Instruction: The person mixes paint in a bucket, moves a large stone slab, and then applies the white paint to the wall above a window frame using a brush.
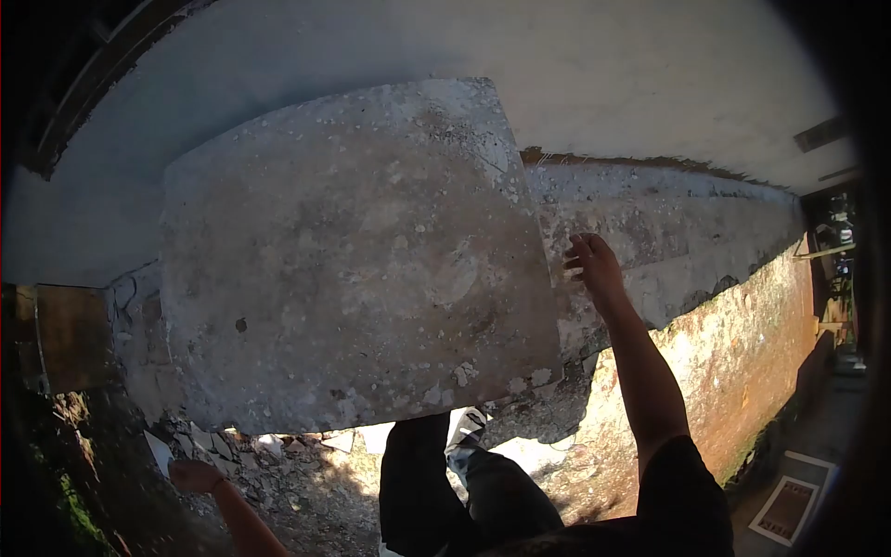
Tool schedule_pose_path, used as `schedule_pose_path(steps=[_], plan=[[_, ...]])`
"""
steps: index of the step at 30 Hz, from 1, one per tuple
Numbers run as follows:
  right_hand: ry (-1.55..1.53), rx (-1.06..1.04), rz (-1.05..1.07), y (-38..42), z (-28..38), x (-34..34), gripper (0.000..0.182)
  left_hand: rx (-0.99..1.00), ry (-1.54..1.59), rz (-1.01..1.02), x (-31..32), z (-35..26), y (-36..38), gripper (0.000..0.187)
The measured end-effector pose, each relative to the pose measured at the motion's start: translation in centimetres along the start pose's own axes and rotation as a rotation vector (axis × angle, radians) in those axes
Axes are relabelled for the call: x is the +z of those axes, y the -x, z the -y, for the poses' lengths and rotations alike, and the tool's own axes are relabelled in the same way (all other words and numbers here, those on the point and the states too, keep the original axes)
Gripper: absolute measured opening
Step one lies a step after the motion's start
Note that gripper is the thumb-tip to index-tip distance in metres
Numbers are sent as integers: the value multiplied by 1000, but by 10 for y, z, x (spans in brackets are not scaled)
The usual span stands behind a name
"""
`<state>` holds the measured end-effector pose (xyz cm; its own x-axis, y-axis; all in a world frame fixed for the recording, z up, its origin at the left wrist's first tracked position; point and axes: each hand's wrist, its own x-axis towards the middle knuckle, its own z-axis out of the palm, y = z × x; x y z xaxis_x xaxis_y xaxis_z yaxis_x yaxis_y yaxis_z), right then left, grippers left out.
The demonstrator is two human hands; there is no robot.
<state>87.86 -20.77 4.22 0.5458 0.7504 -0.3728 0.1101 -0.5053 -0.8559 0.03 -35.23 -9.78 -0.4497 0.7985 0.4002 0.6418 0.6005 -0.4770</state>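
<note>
A large flat panel, grey-brown and speckled with pale flecks, stands in front of me on the ledge by the wall. My right hand is just beyond its right edge, fingers loosely bent with gaps between them and nothing visible in them. Low on the left, my left hand is closed. A flat white piece with straight edges sticks out at its fingers and seems held there. The exact grip is too dark and small to see.
Behind the panel rises a pale wall, with a worn concrete ledge along its foot. Broken shards litter the ground near my legs. Sunlit rough ground stretches right, toward a framed grate.
</note>
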Motion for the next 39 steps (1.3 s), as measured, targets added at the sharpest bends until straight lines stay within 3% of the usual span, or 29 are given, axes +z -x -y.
schedule_pose_path(steps=[1, 3, 5, 7, 8, 10, 11, 13, 14, 16, 17, 19, 21, 23, 28, 30, 34, 39], plan=[[56, -16, -21, -20, 15, 17, 35, -174, 697, -258, -86, -43, -63, 36], [103, -31, -38, -51, 31, 46, 38, 175, 732, -54, -75, -71, -145, 40], [306, -117, -159, -74, 42, 75, 37, 52, 1137, 212, -151, -162, -195, 42], [275, -91, -227, -76, 49, 99, 39, 165, 934, 289, -181, -224, -227, 43], [308, -70, -288, -78, 46, 104, 38, 171, 933, 295, -161, -234, -241, 43], [351, -49, -357, -82, 46, 109, 37, 464, 997, 324, -91, -249, -266, 44], [360, -52, -384, -80, 48, 112, 36, 472, 998, 333, -71, -250, -276, 44], [370, -40, -417, -76, 57, 116, 36, 184, 1273, 837, -48, -249, -288, 45], [368, -8, -411, -73, 65, 116, 37, 199, 1267, 842, -58, -255, -289, 45], [348, 28, -417, -77, 69, 116, 39, -231, 1388, 953, -85, -269, -291, 51], [382, 42, -386, -81, 67, 114, 43, -218, 1386, 948, -102, -276, -290, 51], [413, 59, -346, -84, 62, 109, 47, -419, 1528, 1026, -138, -284, -286, 60], [363, 138, -328, -92, 61, 107, 53, -425, 1618, 1051, -121, -277, -287, 69], [356, 141, -333, -95, 62, 108, 54, -564, 1854, 1156, -119, -278, -284, 70], [317, 173, -381, -95, 69, 115, 55, -589, 1817, 1189, -130, -272, -279, 68], [371, 166, -407, -94, 70, 117, 54, -592, 1819, 1065, -106, -275, -273, 70], [407, 138, -376, -91, 71, 112, 55, -644, 1885, 1036, -93, -282, -269, 67], [385, 99, -358, -91, 75, 112, 56, -620, 1967, 1144, -114, -287, -274, 65]])
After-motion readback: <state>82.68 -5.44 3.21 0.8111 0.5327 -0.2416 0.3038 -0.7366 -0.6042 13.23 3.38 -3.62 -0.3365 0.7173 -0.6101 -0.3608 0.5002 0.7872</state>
